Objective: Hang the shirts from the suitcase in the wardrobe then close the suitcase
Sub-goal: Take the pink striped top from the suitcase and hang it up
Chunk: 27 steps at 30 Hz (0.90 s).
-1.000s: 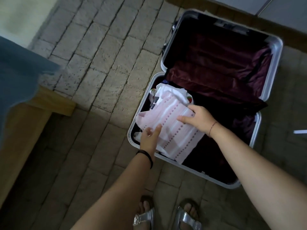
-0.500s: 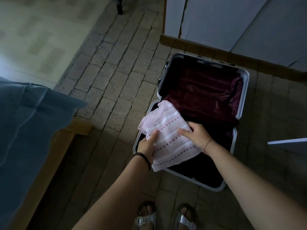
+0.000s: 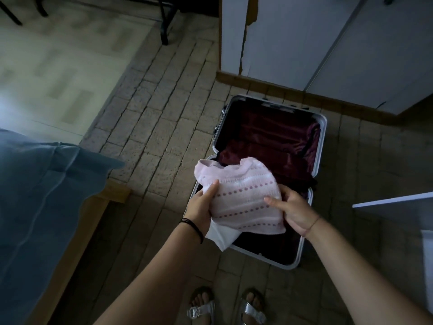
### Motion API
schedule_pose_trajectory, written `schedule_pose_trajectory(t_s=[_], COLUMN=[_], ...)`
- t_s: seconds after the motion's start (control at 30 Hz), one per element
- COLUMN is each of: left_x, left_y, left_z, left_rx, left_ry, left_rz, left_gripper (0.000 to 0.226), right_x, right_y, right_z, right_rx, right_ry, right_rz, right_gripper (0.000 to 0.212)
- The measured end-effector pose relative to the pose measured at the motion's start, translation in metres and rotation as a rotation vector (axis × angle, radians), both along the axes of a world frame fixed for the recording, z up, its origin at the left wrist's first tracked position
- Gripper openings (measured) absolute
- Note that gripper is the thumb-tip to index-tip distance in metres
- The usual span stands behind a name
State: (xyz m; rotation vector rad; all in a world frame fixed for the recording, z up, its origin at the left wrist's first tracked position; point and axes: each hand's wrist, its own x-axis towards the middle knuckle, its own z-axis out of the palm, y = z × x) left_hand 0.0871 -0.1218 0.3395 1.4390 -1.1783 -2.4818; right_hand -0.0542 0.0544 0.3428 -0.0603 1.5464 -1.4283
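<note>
Head view, dim room. I see both hands on a folded pink shirt [image 3: 243, 198] with rows of darker pink dots, held above the near half of the suitcase [image 3: 324, 141].

- Left hand [image 3: 201, 207]: grips the shirt's left edge, thumb pressed on top, fingers hidden under the fabric. Black bands [image 3: 192, 225] on that wrist.
- Right hand [image 3: 295, 212]: grips the right edge, thumb laid on top, fingers curled around and beneath.
- A white garment [image 3: 222, 238] hangs out below the pink one, by the left palm. I cannot tell whether it is a separate piece.
- The suitcase lies open flat on the brick-pattern floor [image 3: 152, 127], silver frame, dark red lining showing in the far half. The near half is mostly covered by the shirt, and its contents are too dark to read.
- Wardrobe [image 3: 293, 43]: white doors stand just beyond the suitcase.
- Bed with blue cover [image 3: 35, 195] at left, well apart from the case.
- Silver sandals [image 3: 201, 308] at the bottom edge, near the case's front rim.
</note>
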Motion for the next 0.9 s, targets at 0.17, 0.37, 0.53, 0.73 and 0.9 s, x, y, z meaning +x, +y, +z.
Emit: schedule_pose_trajectory(t_s=[0.17,0.37,0.53,0.73,0.9], left_x=[-0.029,-0.073,-0.097,-0.106,-0.113], left_y=[0.015,0.036,0.065,0.079,0.079], left_z=[0.097,0.228,0.34,0.448,0.499], left_rx=[-0.072,-0.148,-0.216,-0.286,-0.283], left_ry=[0.127,0.23,0.334,0.415,0.515], left_rz=[-0.183,-0.371,-0.505,-0.607,-0.662], left_gripper=[0.045,0.043,0.051,0.054,0.043], right_x=[-0.017,-0.037,-0.045,-0.048,-0.036], right_y=[0.021,0.045,0.075,0.108,0.113], right_z=[0.09,0.216,0.301,0.409,0.466], right_rx=[-0.045,-0.097,-0.114,-0.231,-0.28], right_ry=[0.029,0.137,0.243,0.186,0.276], right_rz=[-0.107,-0.22,-0.364,-0.236,-0.285], right_gripper=[0.086,0.069,0.072,0.081,0.082])
